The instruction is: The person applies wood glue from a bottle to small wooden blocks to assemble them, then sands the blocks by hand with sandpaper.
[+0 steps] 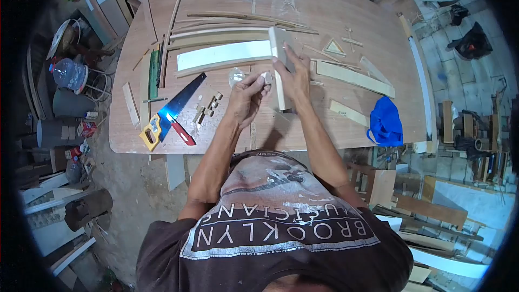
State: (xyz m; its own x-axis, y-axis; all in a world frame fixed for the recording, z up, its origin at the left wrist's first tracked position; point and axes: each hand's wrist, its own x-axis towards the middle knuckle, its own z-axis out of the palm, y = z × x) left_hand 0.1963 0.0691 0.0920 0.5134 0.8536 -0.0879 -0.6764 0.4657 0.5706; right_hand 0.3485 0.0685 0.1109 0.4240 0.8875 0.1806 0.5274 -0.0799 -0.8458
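My right hand (294,77) grips a pale wooden board (278,86), held on edge over the middle of the table. Close to the board's left face, my left hand (248,96) is closed, thumb and fingers pinching a small whitish round piece (267,78); its kind does not show clearly. Just behind the left hand lies a clear, shiny round item (235,75). A white-topped plank (221,57) stretches out to the left of the board. Nearer me on the left are several small brass-coloured hinges (207,109).
A handsaw with a yellow handle (151,132) and a red utility knife (183,133) lie at the table's left front. To the right are wooden strips (354,78), a small wooden triangle (334,47) and a blue bag (385,123). Wood scraps surround the table (319,0).
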